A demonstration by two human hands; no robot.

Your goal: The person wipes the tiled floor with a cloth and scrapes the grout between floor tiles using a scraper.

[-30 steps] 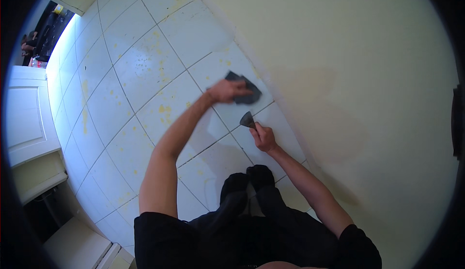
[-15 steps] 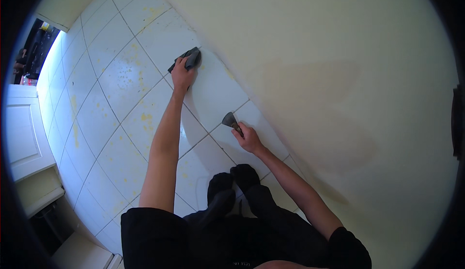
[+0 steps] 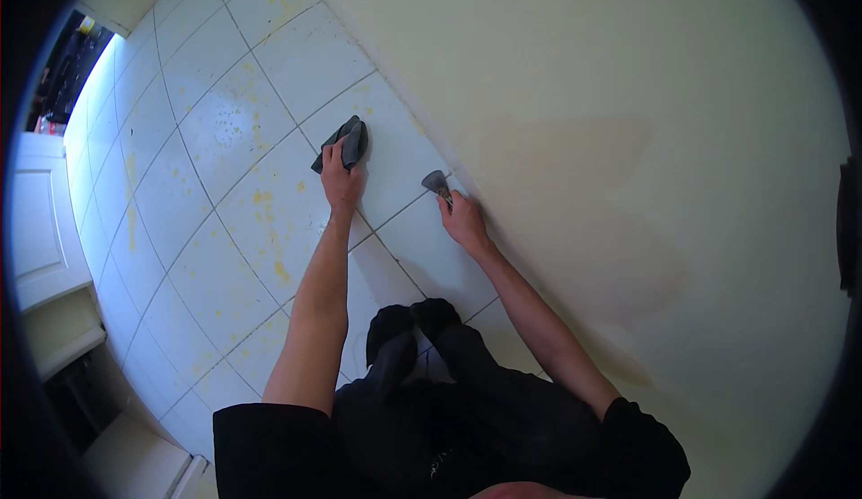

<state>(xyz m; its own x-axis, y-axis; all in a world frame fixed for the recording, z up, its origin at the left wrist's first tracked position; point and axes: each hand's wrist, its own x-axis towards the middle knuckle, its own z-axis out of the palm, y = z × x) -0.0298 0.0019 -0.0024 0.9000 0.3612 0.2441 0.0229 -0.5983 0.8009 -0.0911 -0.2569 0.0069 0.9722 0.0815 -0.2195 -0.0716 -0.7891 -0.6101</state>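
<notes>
My left hand (image 3: 338, 178) is closed on a dark grey cloth (image 3: 356, 142), bunched up against the white tiled floor (image 3: 346, 45). To its right, my right hand (image 3: 464, 222) grips a scraper (image 3: 435, 183) by its handle. The scraper's wide grey blade points away from me, near the foot of the wall, and most of its handle is hidden in my fingers. Yellow spots (image 3: 263, 198) are scattered over the tiles left of the cloth, and a few small ones lie beyond it.
A cream wall (image 3: 575, 77) with a faint darker patch rises on the right. My dark-covered feet (image 3: 435, 317) stand close together below my hands. At the left are a white cabinet door (image 3: 45, 225) and a dark open recess (image 3: 81, 405).
My left hand and the cloth have come nearer to me. My right hand, with the scraper, has moved farther forward, closer to the wall's base. The view has shifted slightly.
</notes>
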